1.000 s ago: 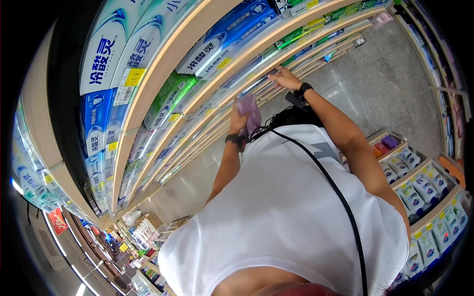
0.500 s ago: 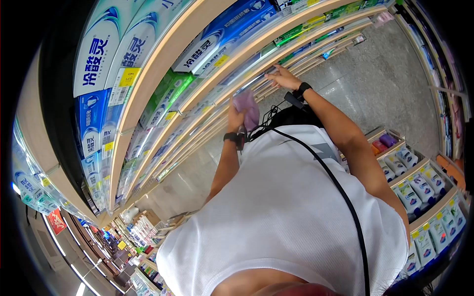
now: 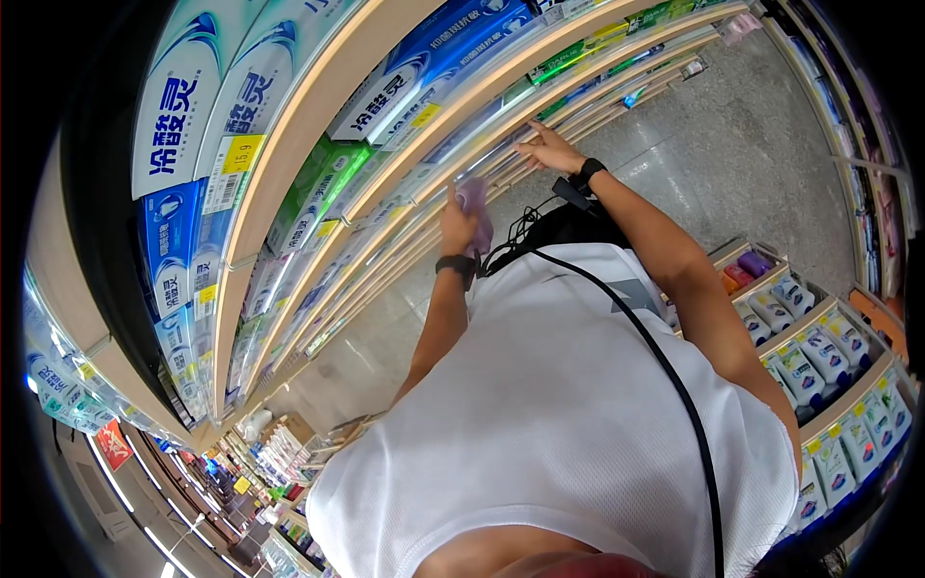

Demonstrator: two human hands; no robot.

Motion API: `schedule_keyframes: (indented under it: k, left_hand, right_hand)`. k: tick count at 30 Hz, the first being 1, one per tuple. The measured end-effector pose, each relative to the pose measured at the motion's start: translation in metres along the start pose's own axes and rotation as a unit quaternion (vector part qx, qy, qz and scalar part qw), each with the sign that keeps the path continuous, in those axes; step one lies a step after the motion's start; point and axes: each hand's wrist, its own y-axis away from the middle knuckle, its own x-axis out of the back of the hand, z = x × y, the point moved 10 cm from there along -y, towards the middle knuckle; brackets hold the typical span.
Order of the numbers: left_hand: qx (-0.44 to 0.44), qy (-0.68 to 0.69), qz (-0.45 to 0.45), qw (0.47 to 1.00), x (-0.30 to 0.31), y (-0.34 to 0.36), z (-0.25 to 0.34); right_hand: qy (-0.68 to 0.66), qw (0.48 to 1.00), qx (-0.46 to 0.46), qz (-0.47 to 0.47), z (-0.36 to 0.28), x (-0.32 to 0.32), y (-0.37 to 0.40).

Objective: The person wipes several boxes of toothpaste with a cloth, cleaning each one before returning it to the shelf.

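Observation:
My left hand (image 3: 458,227) is closed around a crumpled purple cloth (image 3: 476,204), held beside the lower shelves in front of me. The cloth hangs toward my body, and part of it is hidden behind my fingers. Farther right, my right hand (image 3: 556,154) reaches to a wooden shelf edge (image 3: 509,166); its index finger is stretched out with the fingertip right at the shelf. Nothing shows in that hand. Both wrists wear black bands (image 3: 590,171).
Toothpaste boxes (image 3: 178,111) with yellow price tags fill the curved-looking shelves at left. A black cable (image 3: 665,371) runs over my white shirt. Bottles and packs (image 3: 800,376) stand in a display rack at lower right. Grey floor (image 3: 723,144) lies beyond my right arm.
My left hand has turned a little, and the purple cloth looks narrower and sits slightly lower. My right hand stays at the shelf with a small shift left. The view has shifted slightly.

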Motion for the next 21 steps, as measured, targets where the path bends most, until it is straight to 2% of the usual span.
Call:
schedule_keyframes:
  k: [6,15,21]
  left_hand:
    - [0.011,-0.007,-0.010,1.000,0.003,0.012,0.012]
    - [-0.033,0.016,0.009,0.999,0.005,0.019,0.010]
    - [0.009,0.029,-0.008,1.000,0.007,0.028,0.020]
  right_hand:
    - [-0.015,0.999,0.024,0.017,-0.007,0.001,0.003]
    - [-0.022,0.999,0.028,0.032,-0.006,-0.002,0.000]
    - [-0.039,0.996,0.043,0.061,0.002,0.005,-0.004]
